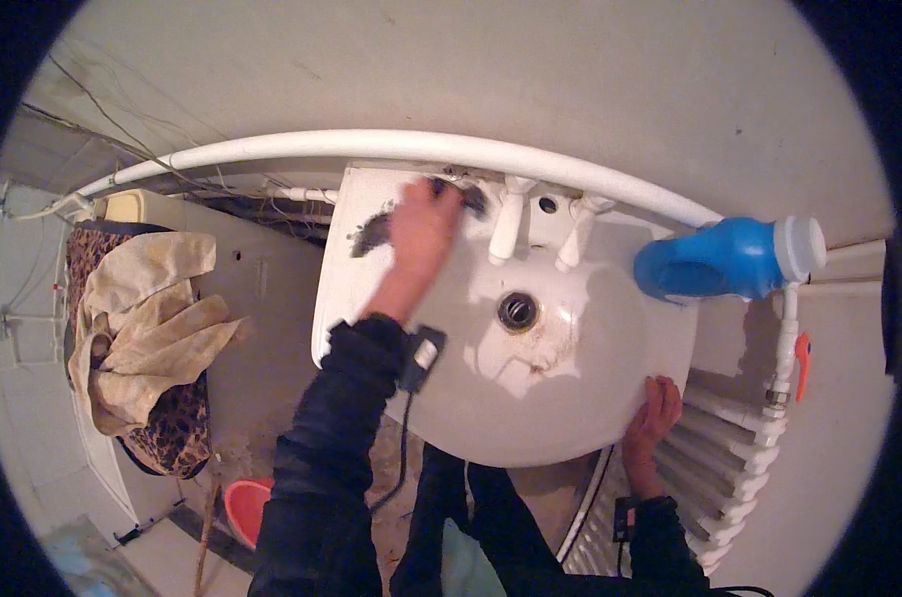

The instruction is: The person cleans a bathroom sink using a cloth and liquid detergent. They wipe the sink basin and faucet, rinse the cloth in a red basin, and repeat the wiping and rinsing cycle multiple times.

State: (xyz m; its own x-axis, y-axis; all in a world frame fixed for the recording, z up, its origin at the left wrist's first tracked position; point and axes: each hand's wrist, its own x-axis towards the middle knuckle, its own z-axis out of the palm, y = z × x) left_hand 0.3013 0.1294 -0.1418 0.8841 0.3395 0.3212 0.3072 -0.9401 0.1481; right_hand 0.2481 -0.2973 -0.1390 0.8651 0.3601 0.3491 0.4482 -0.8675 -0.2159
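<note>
A white washbasin (590,408) with a dark drain hole (518,311) lies in front of me. My left hand (423,231) presses down on its back left ledge, among dark grey smears (373,235). Motion blurs the fingers, and whether something dark is under them I cannot make out. Beside this hand stand two white taps (508,227). My right hand (654,416) is closed over the basin's front right rim, fingers bent on the edge. A blue bottle with a white cap (710,261) lies on its side across the right back corner.
A thick white pipe (371,145) runs along the wall behind the basin. At right are a white radiator (715,448) and a valve with an orange handle (802,366). Beige cloth (153,328) drapes the ledge at left, above a red basin (244,509). Wires hang at upper left.
</note>
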